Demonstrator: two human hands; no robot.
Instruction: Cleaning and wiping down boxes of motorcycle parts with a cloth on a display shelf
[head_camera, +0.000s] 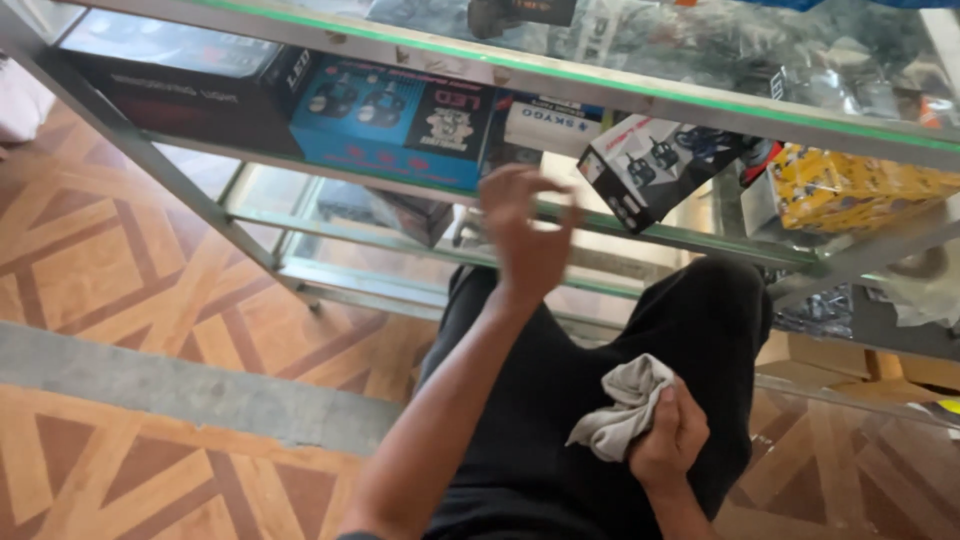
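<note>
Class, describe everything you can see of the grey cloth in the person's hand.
The grey cloth is a small, soft, woven-looking rag, pale grey-beige and crumpled into folds. The right hand holds it bunched at one end, fingers wrapped over it, while the loose end hangs leftward over the black trousers. It looks dry and unmarked.

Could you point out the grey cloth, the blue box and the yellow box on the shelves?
grey cloth (625, 408): head view, on its bunched middle, held in the right hand.
blue box (385, 125): head view, on its front face.
yellow box (850, 190): head view, on its top face.
</note>
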